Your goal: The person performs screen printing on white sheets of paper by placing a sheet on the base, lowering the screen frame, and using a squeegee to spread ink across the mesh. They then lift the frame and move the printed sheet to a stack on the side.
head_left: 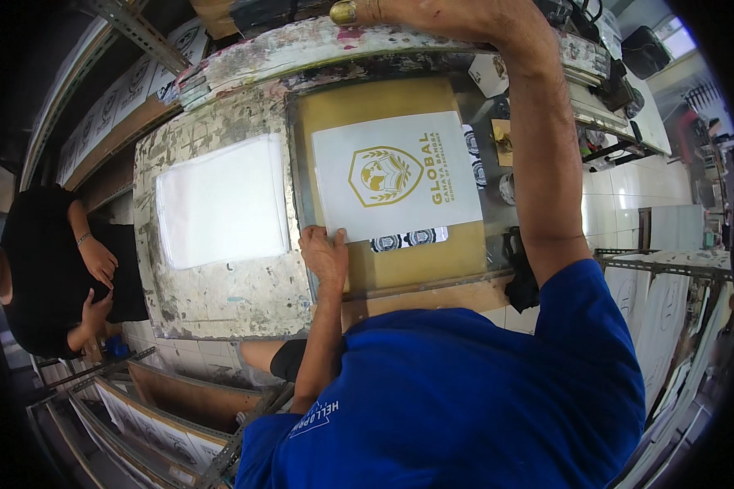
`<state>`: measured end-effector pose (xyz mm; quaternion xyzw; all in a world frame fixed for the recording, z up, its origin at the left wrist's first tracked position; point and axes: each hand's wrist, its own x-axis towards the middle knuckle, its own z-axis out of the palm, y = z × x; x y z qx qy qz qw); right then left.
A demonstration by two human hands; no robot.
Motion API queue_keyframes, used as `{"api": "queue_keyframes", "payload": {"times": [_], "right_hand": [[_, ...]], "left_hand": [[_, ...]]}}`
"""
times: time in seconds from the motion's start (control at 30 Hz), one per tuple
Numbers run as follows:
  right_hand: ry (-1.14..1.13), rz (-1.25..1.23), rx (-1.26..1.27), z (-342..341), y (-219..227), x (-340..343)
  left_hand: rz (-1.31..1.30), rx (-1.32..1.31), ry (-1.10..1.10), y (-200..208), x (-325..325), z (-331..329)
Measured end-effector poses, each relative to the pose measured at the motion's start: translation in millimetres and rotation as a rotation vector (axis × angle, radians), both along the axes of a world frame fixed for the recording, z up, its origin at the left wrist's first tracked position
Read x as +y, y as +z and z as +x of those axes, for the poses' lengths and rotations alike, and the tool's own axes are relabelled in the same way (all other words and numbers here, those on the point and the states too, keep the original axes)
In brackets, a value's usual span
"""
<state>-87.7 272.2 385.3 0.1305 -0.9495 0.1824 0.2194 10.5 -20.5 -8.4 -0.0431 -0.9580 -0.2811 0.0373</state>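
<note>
A white sheet printed with a gold shield crest and lettering lies on an ochre panel. At its near left corner is my left hand, fingers and thumb closed on the edge. Small pieces with round black emblems stick out from under the sheet. My right arm stretches across the far right side, and my right hand reaches the top edge of the view. Gold colour stains its one visible fingertip; the other fingers are hidden. Left of the panel, a stack of blank white sheets lies on a paint-spotted board.
A paint-crusted beam runs along the far side of the bench. Another person in black is at the left, hands close together. Metal racks hold printed boards at lower left. Black cloth hangs at the panel's right.
</note>
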Motion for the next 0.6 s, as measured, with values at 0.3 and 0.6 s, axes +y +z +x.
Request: {"api": "queue_keyframes", "payload": {"times": [0.3, 0.6], "right_hand": [[0.037, -0.014, -0.005, -1, 1, 3], [0.042, -0.023, -0.063, 1, 9, 2]], "left_hand": [[0.416, -0.144, 0.019, 68, 40, -2], [0.870, 0.032, -0.066, 97, 32, -36]]}}
